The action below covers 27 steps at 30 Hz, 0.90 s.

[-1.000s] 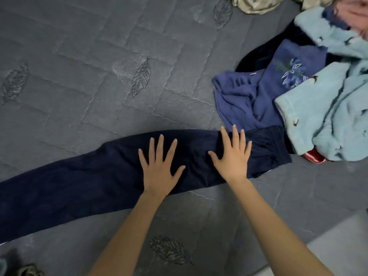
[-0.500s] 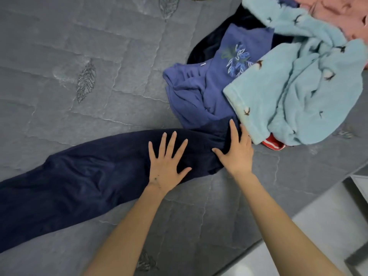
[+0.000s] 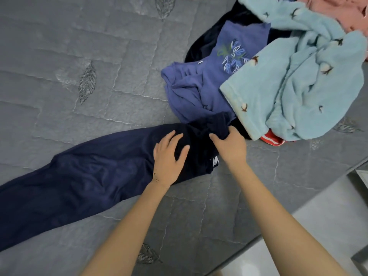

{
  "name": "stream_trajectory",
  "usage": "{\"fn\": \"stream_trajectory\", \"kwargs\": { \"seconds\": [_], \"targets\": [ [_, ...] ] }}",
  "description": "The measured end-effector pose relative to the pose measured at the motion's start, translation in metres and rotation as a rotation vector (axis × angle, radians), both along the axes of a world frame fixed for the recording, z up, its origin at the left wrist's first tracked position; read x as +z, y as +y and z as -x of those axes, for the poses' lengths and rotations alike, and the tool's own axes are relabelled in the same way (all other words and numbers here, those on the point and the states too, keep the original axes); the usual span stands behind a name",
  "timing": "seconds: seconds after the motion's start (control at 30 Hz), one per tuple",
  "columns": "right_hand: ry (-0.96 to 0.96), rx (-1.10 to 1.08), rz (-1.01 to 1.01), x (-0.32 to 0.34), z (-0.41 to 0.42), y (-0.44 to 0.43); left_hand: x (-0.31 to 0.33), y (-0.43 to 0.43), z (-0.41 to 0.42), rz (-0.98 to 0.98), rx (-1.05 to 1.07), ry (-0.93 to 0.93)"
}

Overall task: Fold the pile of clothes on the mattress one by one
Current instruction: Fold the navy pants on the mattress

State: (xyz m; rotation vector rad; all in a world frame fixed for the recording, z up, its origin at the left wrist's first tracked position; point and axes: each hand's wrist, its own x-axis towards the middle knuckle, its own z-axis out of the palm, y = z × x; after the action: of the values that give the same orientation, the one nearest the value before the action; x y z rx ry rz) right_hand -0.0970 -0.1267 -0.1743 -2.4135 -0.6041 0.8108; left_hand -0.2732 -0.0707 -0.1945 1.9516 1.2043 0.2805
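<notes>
1. Navy trousers (image 3: 89,176) lie stretched out across the grey quilted mattress (image 3: 99,56), running from the lower left edge of the view up toward the middle, where the waist end sits bunched.
2. Both hands are on that waist end. The left hand (image 3: 169,158) rests palm down on the dark cloth, fingers curled and partly spread, pressing rather than pinching; a thin bracelet shows at its wrist.
3. The right hand (image 3: 231,144) is just beside the left, on the far right end of the trousers. Its fingers are closed around a gathered fold of the waistband, which rises in a ridge above the knuckles.
4. A small white mark shows on the trousers' near edge, between the two wrists.
5. The long leg part of the trousers lies well to the left of both hands, flat with soft wrinkles.
6. The pile of clothes starts right behind the right hand: a blue-violet top (image 3: 199,90) with a leaf print touches the bunched waistband.
7. A light blue fleece garment (image 3: 298,76) with small bird shapes lies over that top, near the right hand but apart from it.
8. A red and white striped piece (image 3: 271,139) peeks from under the fleece, and a pink garment (image 3: 338,10) sits at the top right corner.
</notes>
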Motion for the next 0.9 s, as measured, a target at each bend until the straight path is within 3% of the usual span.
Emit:
{"fn": "stream_trajectory", "kwargs": {
  "seconds": [0.07,0.13,0.3,0.4,0.47,0.53,0.67,0.9],
  "targets": [
    [-0.046,0.077,-0.076,0.012,0.029,0.017,0.018,0.003,0.005,0.225,0.185,-0.212],
    [-0.069,0.196,-0.118,0.017,0.064,0.032,0.031,0.008,0.018,0.399,0.323,-0.311],
    [-0.084,0.466,-0.224,0.015,0.155,0.046,0.044,0.029,0.077,0.661,0.54,-0.413],
    [0.085,0.606,-0.293,0.016,0.204,0.045,0.043,0.047,0.125,0.784,0.582,-0.413],
    [0.293,0.754,-0.309,0.021,0.23,0.041,0.041,0.057,0.162,0.739,0.635,-0.378],
    [0.383,0.862,-0.311,0.024,0.248,0.041,0.043,0.063,0.198,0.609,0.622,-0.34],
    [0.127,0.855,-0.361,0.015,0.28,0.055,0.046,0.068,0.267,0.38,0.622,-0.31],
    [-0.213,1.051,-0.121,-0.005,0.356,0.075,0.045,0.067,0.374,0.156,0.82,-0.251]
  ]
}}
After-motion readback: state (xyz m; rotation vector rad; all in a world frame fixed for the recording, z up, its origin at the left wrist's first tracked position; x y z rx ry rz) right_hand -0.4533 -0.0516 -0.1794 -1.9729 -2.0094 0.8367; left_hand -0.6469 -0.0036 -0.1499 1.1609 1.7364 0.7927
